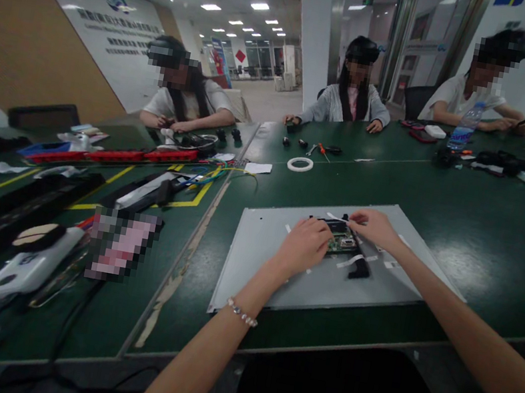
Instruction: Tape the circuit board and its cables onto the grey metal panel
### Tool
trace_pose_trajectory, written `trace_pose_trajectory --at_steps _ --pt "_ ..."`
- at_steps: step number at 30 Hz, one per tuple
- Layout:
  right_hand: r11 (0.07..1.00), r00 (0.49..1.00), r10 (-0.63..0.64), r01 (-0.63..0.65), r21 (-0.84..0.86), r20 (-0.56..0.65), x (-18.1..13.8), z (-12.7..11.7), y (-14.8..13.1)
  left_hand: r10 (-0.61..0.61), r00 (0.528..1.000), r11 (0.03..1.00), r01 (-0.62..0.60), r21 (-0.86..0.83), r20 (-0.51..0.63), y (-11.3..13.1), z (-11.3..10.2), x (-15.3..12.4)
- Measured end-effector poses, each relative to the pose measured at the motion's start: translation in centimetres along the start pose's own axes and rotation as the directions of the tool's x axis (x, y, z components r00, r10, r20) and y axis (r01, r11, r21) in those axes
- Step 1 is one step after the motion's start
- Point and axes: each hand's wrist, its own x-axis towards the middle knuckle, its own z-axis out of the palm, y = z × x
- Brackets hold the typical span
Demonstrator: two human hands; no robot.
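Observation:
A grey metal panel (pixel 279 274) lies flat on the green table (pixel 488 243) in front of me. A small green circuit board (pixel 343 241) with black parts sits near the panel's far middle, held down by strips of white tape. My left hand (pixel 305 245) rests curled on the board's left edge, fingers closed against it. My right hand (pixel 374 226) reaches in from the right and pinches at the board's top right corner. A black cable piece (pixel 360 270) lies just below the board.
A white tape ring (pixel 300 164) and small tools (pixel 319 147) lie farther back. A red strip (pixel 112 156), coloured wires, black bars and a white device (pixel 26 267) crowd the left table. Several other people sit along the far side. A water bottle (pixel 465 127) stands at the right.

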Motion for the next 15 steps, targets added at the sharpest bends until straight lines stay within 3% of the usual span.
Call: trace_pose_trajectory --at_steps 6,15 --pt "0.999 0.999 -0.013 0.012 0.041 0.035 0.51 -0.08 -0.25 -0.187 0.977 0.982 0.186 -0.018 -0.099 -0.52 0.27 -0.03" --pt "0.997 0.999 -0.03 0.027 0.067 0.044 -0.27 -0.01 0.03 -0.211 0.976 0.977 0.211 -0.01 -0.052 -0.47 0.51 -0.08"
